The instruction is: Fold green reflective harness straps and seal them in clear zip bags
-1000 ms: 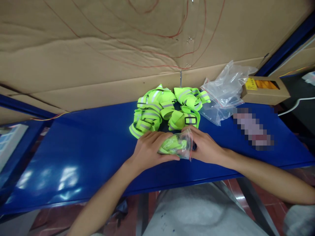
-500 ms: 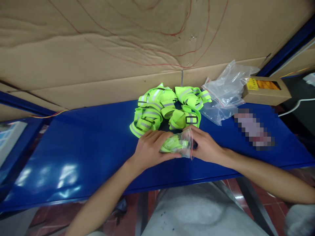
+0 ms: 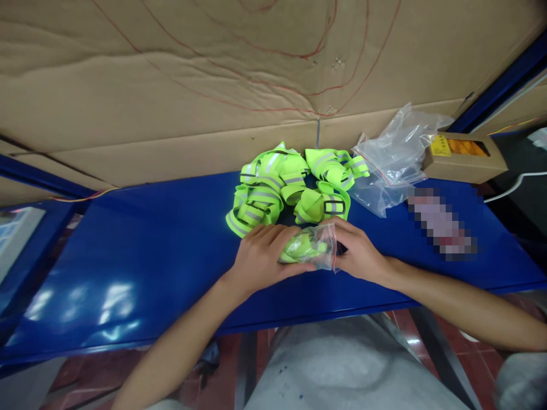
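Note:
My left hand [image 3: 260, 255] and my right hand [image 3: 356, 250] grip a small clear zip bag [image 3: 314, 249] from both ends, just above the blue table [image 3: 149, 250]. Inside the bag is a folded neon-green reflective band. My left fingers wrap over the band end; my right fingers pinch the bag's red-lined mouth. Right behind the hands lies a pile of loose neon-green reflective bands [image 3: 290, 185] with grey stripes and black buckles.
A heap of empty clear zip bags [image 3: 393, 156] lies at the back right, beside a small cardboard box [image 3: 464, 156]. A blurred patch [image 3: 440, 222] sits on the table's right side. Cardboard sheets [image 3: 213, 85] line the wall behind. A white cable [image 3: 510, 185] runs at the far right.
Both hands, still holding the bag, have shifted slightly away from me toward the pile. The grip looks the same.

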A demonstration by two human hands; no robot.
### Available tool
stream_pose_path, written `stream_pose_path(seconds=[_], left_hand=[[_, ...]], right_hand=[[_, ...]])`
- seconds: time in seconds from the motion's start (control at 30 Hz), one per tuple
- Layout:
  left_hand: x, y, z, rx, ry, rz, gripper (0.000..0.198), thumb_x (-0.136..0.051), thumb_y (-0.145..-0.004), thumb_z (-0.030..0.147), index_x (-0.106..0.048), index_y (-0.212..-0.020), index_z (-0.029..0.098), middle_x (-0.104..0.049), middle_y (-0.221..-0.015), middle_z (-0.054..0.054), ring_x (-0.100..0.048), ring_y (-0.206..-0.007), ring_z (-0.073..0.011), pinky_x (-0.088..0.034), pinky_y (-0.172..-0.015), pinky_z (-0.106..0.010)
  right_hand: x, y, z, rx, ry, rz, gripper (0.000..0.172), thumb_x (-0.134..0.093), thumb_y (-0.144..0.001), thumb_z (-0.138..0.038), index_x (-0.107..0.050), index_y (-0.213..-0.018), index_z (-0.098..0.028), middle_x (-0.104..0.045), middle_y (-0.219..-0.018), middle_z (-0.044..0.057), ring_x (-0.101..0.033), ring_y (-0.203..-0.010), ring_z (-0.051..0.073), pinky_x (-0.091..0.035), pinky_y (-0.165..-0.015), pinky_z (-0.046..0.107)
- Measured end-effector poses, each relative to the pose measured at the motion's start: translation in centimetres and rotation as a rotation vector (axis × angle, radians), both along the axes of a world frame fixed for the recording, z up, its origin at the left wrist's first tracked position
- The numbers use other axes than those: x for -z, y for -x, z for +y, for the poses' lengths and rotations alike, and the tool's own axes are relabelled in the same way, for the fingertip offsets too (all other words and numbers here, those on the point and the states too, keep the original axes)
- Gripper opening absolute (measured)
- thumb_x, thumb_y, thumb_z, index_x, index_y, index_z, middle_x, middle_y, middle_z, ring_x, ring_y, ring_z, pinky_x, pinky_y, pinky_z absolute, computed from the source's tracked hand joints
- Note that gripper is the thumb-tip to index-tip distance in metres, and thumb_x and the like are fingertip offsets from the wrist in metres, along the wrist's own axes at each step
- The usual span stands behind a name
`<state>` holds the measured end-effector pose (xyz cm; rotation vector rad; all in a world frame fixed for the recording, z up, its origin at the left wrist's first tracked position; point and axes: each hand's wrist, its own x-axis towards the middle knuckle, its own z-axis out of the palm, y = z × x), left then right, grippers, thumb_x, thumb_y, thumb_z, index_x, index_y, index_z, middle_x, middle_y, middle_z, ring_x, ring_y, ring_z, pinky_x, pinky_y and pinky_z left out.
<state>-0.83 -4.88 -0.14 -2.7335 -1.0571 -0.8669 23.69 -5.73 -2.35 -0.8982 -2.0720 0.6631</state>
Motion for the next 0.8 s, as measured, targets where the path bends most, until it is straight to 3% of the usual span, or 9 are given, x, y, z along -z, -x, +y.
stream_pose_path(seconds=[0.33, 0.43, 0.63, 0.8], left_hand=[[0.0, 0.1, 0.1, -0.003, 0.015, 0.007, 0.069, -0.059, -0.086, 0.077, -0.069, -0.111, 0.014, -0.079, -0.095, -0.01, -0.076, -0.084, -0.0261, -0.054, -0.074, -0.037], [0.0, 0.1, 0.1, 0.023, 0.007, 0.015, 0.07, -0.062, -0.084, 0.077, -0.068, -0.112, 0.013, -0.079, -0.095, -0.01, -0.076, -0.083, -0.0263, -0.054, -0.074, -0.038], [0.0, -0.1, -0.1, 0.049, -0.034, 0.026, 0.069, -0.062, -0.083, 0.077, -0.069, -0.11, 0.014, -0.079, -0.093, -0.009, -0.075, -0.081, -0.0251, -0.053, -0.072, -0.037], [0.3, -0.2, 0.0, 0.09, -0.058, -0.025, 0.067, -0.061, -0.085, 0.077, -0.069, -0.107, 0.014, -0.078, -0.086, -0.007, -0.074, -0.075, -0.0231, -0.052, -0.068, -0.036]], right_hand=[[0.1, -0.1, -0.2, 0.029, 0.061, -0.192, 0.051, -0.072, -0.092, -0.042, -0.056, -0.137, -0.024, -0.058, -0.136, 0.013, -0.064, -0.121, 0.03, -0.06, -0.096, 0.044], [0.2, -0.1, -0.1, -0.02, 0.08, -0.198, 0.057, -0.073, -0.091, -0.041, -0.051, -0.142, -0.025, -0.054, -0.14, 0.014, -0.062, -0.125, 0.03, -0.058, -0.098, 0.045], [1.1, -0.1, 0.7, -0.126, 0.051, -0.017, 0.044, -0.08, -0.084, -0.03, -0.06, -0.123, -0.023, -0.059, -0.122, 0.011, -0.063, -0.118, 0.026, -0.057, -0.097, 0.04], [0.8, -0.2, 0.4, -0.154, 0.113, -0.141, 0.045, -0.078, -0.086, -0.029, -0.059, -0.127, -0.023, -0.059, -0.128, 0.012, -0.063, -0.12, 0.027, -0.056, -0.1, 0.04]])
